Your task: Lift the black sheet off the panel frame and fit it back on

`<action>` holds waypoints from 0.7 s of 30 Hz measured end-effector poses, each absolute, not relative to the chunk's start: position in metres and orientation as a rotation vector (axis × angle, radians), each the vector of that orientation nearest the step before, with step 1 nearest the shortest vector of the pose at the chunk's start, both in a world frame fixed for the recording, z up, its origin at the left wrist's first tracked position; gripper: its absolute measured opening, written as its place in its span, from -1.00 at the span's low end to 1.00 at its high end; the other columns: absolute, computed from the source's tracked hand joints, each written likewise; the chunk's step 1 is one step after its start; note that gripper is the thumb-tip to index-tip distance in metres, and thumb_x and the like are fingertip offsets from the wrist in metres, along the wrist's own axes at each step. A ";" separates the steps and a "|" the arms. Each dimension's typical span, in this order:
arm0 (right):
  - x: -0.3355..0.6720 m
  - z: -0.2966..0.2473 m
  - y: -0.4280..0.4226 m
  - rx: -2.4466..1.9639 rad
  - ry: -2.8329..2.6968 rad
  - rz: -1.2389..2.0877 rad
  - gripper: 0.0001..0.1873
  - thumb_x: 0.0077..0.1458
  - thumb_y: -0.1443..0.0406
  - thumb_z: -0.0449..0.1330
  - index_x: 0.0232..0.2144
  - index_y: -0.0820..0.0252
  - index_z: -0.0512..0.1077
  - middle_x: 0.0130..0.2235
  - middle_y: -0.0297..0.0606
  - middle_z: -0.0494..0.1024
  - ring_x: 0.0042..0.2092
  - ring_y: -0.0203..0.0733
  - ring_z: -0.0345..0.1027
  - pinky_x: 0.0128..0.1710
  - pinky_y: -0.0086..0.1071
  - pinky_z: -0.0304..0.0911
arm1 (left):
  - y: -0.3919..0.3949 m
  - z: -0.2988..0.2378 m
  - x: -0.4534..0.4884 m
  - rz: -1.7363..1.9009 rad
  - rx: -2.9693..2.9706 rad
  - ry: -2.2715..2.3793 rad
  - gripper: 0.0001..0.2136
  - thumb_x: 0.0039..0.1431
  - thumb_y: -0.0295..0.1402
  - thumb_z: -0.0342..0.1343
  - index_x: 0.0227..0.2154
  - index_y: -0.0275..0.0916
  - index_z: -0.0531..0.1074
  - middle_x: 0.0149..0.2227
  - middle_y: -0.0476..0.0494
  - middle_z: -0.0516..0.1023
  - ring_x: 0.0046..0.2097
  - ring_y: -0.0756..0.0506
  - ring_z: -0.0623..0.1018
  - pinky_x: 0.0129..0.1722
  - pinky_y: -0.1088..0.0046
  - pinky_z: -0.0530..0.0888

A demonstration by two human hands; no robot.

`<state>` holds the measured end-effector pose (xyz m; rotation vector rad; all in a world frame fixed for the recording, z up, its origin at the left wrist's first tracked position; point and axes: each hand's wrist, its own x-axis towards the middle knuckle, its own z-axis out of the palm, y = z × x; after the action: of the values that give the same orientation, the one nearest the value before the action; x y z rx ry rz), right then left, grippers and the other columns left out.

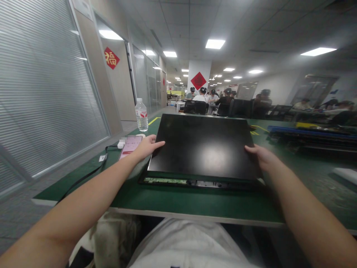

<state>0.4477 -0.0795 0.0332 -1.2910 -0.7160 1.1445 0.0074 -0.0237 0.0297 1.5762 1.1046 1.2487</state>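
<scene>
A black flat display panel (202, 147) is tilted above the green-topped table, its far edge raised. My left hand (147, 146) grips its left edge, thumb lying on the front face. At the right edge, my right hand (260, 154) holds it the same way, with the thumb on the face and the fingers hidden behind. Under the panel's near edge lies a black frame (214, 184) with a strip of green circuit board (166, 181) showing at its left. Most of that frame is covered by the panel.
A water bottle (141, 116) stands at the far left of the table (178, 204). A phone with a pink screen (130, 145) and a black cable (89, 174) lie left of the panel. Several long blue and black parts (312, 134) are on the right. People sit at tables behind.
</scene>
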 end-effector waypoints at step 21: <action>0.449 0.019 -0.077 -1.535 -0.835 1.296 -0.69 0.10 0.33 0.18 -0.06 0.11 0.39 -0.35 -0.17 0.61 -0.38 -0.05 0.51 -0.33 -0.11 0.45 | -0.021 0.026 0.005 1.023 1.576 1.254 -0.47 -0.34 -0.13 0.42 -0.25 -0.23 0.42 -0.35 -0.12 0.63 -0.25 -0.27 0.63 -0.22 0.17 0.52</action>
<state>0.4493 -0.0768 0.0190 -1.5352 -0.8349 1.2964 0.0050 -0.0213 0.0255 1.5759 1.2540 1.0230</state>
